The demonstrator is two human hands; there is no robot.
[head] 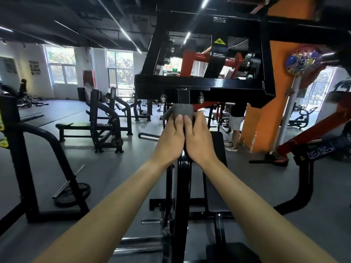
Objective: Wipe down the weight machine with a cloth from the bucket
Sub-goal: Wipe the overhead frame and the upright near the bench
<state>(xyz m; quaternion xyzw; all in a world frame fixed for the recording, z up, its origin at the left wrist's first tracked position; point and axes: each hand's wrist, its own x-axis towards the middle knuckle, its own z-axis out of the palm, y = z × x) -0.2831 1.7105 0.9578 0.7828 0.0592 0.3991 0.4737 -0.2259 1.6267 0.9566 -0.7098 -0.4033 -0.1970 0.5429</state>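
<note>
A grey cloth (182, 110) is wrapped round the upright black post (182, 179) of the weight machine, just below its black top frame (199, 86). My left hand (171, 138) and my right hand (198, 138) sit side by side on the post. Both grip the cloth, thumbs pressed against its front and fingers curled behind it. The machine's black seat pad (216, 179) lies to the right of the post. No bucket is in view.
Other black weight machines (106, 120) stand on the grey floor to the left. A nearer frame with a weight plate (74, 194) is at my left. An orange pillar (266, 114) and a standing person (235, 122) are behind the machine. A red lever arm (311, 133) slants at right.
</note>
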